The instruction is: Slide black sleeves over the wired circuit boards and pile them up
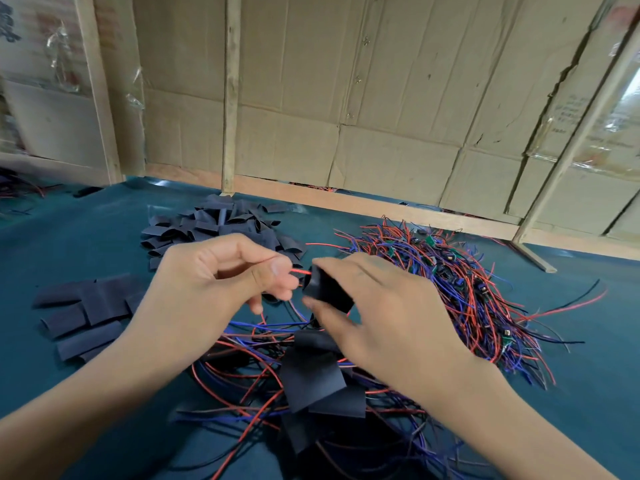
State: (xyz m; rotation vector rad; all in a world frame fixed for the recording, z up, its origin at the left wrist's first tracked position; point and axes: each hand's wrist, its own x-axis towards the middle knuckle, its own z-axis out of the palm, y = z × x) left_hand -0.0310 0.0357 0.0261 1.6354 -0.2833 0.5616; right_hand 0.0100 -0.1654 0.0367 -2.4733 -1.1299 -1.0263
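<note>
Left hand [225, 271] pinches the red wire [300, 271], right hand [374, 306] grips a black sleeve [327, 289] right at its mouth. A few finished ones [311, 382] piled in front, but the big wire heap [467, 289] is left.

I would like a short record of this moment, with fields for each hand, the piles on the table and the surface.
left hand: left hand pinches thin red wires
right hand: right hand grips a black tube sleeve, its opening facing the wires
far pile: loose black sleeves
left pile: flat black sleeves
right pile: unsleeved red, blue and black wired boards
near pile: sleeved boards with wires
surface: teal table mat
</note>
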